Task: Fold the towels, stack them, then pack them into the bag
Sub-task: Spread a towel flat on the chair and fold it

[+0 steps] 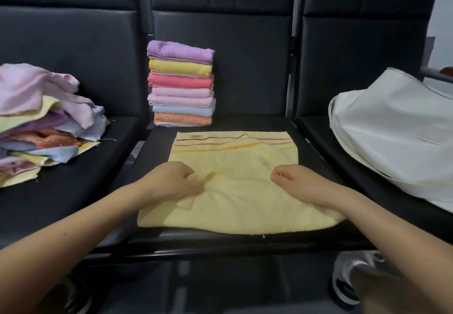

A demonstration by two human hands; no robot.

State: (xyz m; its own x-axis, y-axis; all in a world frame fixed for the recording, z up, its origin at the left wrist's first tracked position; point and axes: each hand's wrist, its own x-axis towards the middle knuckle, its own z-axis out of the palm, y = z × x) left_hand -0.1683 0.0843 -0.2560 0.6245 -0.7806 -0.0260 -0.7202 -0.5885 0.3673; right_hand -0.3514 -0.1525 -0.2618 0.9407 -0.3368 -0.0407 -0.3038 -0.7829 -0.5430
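A pale yellow towel [235,191] with red and orange stripes near its far edge lies spread flat on the middle black seat. My left hand [171,181] rests on its left part with curled fingers that pinch a small ridge of cloth. On the right part my right hand [299,183] lies with its fingers curled into the fabric. Behind the towel stands a neat stack of folded towels [181,85], purple on top, against the seat back. A loose heap of unfolded towels [41,122] covers the left seat. The white bag [397,129] lies on the right seat.
Three black padded seats [245,68] with high backs form the work surface; gaps separate them. A white and black shoe [350,277] shows on the floor at lower right, another dark shoe at lower left. The front seat edge runs just under the towel.
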